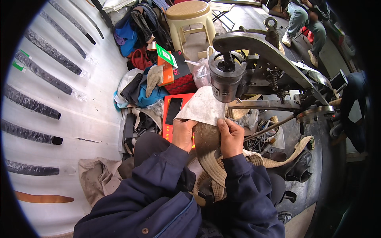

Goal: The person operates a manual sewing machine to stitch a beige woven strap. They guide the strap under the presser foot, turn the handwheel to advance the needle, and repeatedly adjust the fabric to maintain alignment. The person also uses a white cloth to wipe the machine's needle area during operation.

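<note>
- Cluttered repair stall seen from above, with a pale floor sheet (pixel 95 119) on the left and a heavy metal stitching machine (pixel 254 63) filling the upper right.
- At the centre, a round brownish leather piece (pixel 206 139) is held up just under the machine's cylindrical head (pixel 226 77), with a white cloth-like sheet (pixel 203 106) lying over its upper edge.
- Left hand (pixel 183 133) is closed on the left edge of the piece and the white sheet, fingers curled over the rim.
- Right hand (pixel 231 137) is clamped on the right edge, thumb on top; the two hands sit apart, with the piece between them.
- Both forearms are in dark blue sleeves (pixel 158 178) that come up from the lower edge.
- A tan webbing strap (pixel 216 174) lies folded in the lap just below the piece and runs off to the right toward a black shoe (pixel 298 168).
- Just behind the left hand lies an orange-red flat box (pixel 178 104) with a dark phone (pixel 173 110) on it.
- Farther back sit a heap of clothes and bags (pixel 139 87), a work glove (pixel 154 78) and a beige plastic stool (pixel 189 20).
- Along the far left, dark wrapped strips (pixel 41 73) lie in a row on the floor sheet, and one brown strip (pixel 43 197) lies near the bottom.
- Top right, another person's legs in jeans (pixel 305 23) are visible, well apart.
</note>
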Demonstrator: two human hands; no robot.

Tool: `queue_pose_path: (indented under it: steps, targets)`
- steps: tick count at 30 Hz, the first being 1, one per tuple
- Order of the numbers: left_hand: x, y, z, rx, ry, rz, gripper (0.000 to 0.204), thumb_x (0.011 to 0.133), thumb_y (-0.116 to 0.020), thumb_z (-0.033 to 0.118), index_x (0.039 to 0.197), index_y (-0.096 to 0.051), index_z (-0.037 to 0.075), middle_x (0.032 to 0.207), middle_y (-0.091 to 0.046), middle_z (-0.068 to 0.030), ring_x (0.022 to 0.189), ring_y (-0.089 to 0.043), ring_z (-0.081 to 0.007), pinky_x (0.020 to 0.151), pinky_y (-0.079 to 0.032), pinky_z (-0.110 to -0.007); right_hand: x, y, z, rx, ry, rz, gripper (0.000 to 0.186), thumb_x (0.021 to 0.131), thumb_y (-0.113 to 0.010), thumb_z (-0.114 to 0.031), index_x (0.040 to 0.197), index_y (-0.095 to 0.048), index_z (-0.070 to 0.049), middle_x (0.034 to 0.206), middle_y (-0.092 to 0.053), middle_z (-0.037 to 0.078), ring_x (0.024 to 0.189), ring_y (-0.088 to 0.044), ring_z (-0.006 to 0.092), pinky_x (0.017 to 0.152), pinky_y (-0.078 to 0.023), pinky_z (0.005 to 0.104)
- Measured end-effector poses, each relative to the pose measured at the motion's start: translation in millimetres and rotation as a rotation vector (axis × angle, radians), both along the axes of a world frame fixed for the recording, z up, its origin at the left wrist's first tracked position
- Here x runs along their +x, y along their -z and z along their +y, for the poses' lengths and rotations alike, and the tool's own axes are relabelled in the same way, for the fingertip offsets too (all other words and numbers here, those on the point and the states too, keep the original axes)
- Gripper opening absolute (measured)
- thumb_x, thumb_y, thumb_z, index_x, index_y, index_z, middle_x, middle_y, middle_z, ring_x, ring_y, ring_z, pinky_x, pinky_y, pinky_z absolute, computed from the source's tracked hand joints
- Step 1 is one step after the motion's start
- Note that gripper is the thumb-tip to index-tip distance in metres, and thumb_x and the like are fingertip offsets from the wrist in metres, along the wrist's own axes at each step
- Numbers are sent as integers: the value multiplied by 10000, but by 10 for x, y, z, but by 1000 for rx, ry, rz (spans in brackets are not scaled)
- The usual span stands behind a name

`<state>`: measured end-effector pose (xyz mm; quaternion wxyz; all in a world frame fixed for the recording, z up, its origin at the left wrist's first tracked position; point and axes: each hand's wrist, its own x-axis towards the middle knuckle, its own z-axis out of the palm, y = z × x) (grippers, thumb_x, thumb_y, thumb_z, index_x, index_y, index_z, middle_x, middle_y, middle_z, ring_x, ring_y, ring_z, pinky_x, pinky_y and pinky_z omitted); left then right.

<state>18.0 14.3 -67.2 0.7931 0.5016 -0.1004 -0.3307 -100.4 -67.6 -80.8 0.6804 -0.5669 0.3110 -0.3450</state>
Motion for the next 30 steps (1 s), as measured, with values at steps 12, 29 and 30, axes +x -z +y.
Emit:
queue_pose_path:
  steps: [12, 29, 30]
  targets:
    - [-6, 143, 74, 106, 33, -137, 301, 900, -668, 53, 1189, -648, -30, 1156, -683, -68, 1040, -632, -146, 887, -488, -300, 2, 68, -10, -7, 2, 9, 306, 983, -607, -158, 761, -530, 38, 639, -425, -48, 662, -354, 43, 552, -337, 264]
    - [-16, 136, 14, 97, 12, -260, 284, 902, -633, 31, 1179, -625, -30, 1139, -669, -72, 1046, -621, -153, 909, -470, -286, -30, 25, -22, -45, -41, 87, 253, 988, -616, -126, 791, -590, 31, 699, -480, -93, 672, -375, 16, 561, -338, 227]
    - [-66, 114, 52, 52, -11, -253, 255, 904, -630, 39, 1147, -627, -40, 1105, -671, -71, 1036, -618, -158, 903, -465, -286, -26, 25, -20, -38, -37, 96, 253, 986, -617, -124, 787, -587, 30, 694, -471, -94, 669, -368, 16, 556, -331, 229]
